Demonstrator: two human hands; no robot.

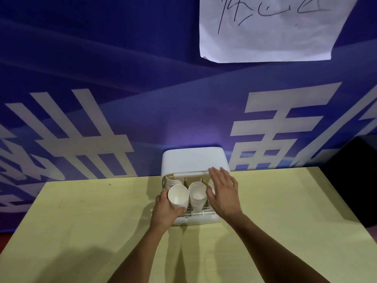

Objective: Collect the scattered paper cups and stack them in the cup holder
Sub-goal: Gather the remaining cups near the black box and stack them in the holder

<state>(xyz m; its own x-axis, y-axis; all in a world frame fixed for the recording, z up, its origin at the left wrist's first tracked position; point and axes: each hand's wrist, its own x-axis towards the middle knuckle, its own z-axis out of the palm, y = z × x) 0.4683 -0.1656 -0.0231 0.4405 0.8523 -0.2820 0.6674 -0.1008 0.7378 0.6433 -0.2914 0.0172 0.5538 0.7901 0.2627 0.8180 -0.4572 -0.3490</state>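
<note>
While the left hand (166, 209) grips a cup stack (178, 198) at the holder (193, 160), the right hand (223, 193) hovers flat, fingers straight; tilting could topple the neighbouring stack (196, 196).

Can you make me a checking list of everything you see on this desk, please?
Surface: pale yellow table.
Job's things: white cup holder; cup stack at its left front; second stack in the middle; more cups behind, left.
Clutter: nothing seen.
Hands: left hand grips the left-front cup stack; right hand, fingers straight, over the holder's right side.
Cables: nothing seen.
Surroundings: blue banner with white characters; paper sheet with handwriting; dark object at right.
</note>
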